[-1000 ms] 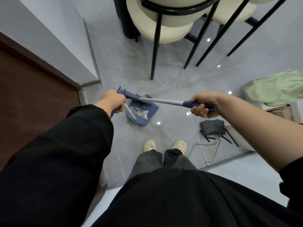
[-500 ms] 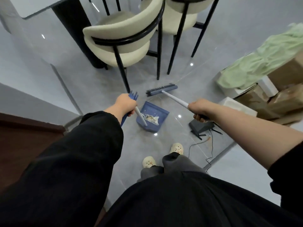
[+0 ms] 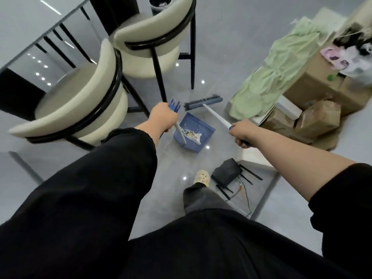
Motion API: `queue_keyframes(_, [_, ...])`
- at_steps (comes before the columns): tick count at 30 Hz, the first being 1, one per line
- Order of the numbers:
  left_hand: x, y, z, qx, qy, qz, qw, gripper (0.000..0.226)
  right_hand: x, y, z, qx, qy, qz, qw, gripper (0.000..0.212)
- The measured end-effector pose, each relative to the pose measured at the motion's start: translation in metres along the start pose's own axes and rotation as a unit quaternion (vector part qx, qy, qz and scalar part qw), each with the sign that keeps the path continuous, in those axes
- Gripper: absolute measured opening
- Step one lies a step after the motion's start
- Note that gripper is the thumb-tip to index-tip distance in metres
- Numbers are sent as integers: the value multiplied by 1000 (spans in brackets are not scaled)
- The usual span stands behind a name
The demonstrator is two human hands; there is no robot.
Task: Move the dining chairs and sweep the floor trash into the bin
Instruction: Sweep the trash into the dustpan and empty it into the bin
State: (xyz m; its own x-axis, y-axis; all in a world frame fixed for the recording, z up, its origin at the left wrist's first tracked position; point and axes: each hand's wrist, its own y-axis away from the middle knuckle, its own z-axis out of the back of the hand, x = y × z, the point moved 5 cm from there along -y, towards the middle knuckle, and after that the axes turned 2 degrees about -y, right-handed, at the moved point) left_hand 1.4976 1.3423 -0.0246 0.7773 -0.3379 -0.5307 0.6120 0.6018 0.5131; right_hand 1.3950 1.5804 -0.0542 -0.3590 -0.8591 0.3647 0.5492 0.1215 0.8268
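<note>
My left grip [image 3: 164,117] is curled round the white handle of the blue dustpan [image 3: 198,127], just below the blue comb [image 3: 174,104] at the handle's top. My right grip [image 3: 241,131] is wrapped round the blue end of the broom handle [image 3: 216,115]. The dustpan lies between the two grips, with a small heap of trash [image 3: 192,134] inside it by the handle. I cannot tell if it rests on the grey floor [image 3: 217,57] or hangs just above. The broom head [image 3: 203,101] sits on the far side of the pan, apart from it.

On my left, the near chair [image 3: 84,101] stands just beside my forearm. A black leg of the far chair [image 3: 153,37] comes down right behind my left grip. The glass worktop [image 3: 30,23] edges the upper left. The dark bin [image 3: 160,4] stands beyond the far chair, partly hidden by its backrest.

On my right, a green cloth [image 3: 267,77], cardboard boxes [image 3: 322,81] and a paper bag [image 3: 318,119] crowd in. A black router [image 3: 227,171] with its cable lies beside my shoe [image 3: 202,178].

A bare strip of floor runs ahead between the far chair's legs and the cloth.
</note>
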Motion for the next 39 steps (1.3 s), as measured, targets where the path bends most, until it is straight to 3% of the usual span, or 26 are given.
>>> queue_keyframes(8, [-144,-118,-2,-8,-42,-51,998,28,73,-80,113,-29,11,26,999,31])
queue_keyframes(11, [-193,-162,-2,2,-60,-66,996,17,104,-109,146,-34,38,51,997,24])
queue_keyframes(14, [-243,-218,1,8,-92,-82,992,15,138,-149,182,-45,26,39,998,18])
queue_keyframes(18, [-302,-304,8,37,-107,-110,987,7,194,-206,227,-55,-27,6,998,27])
queue_keyframes(21, [-346,-370,19,54,-113,-114,986,27,243,-246,260,-65,-41,-7,997,31])
queue_keyframes(23, [-377,-410,26,59,-120,-119,984,30,276,-270,283,-71,-51,-14,996,32])
queue_keyframes(32, [-475,-557,67,35,-101,-94,990,24,409,-383,380,-79,-10,-25,997,17])
queue_keyframes(35, [-491,-602,80,22,-75,-64,995,6,454,-426,397,-56,20,-20,998,22])
queue_keyframes(39, [-512,-670,109,-26,-38,-4,999,10,539,-492,426,-26,105,22,994,33])
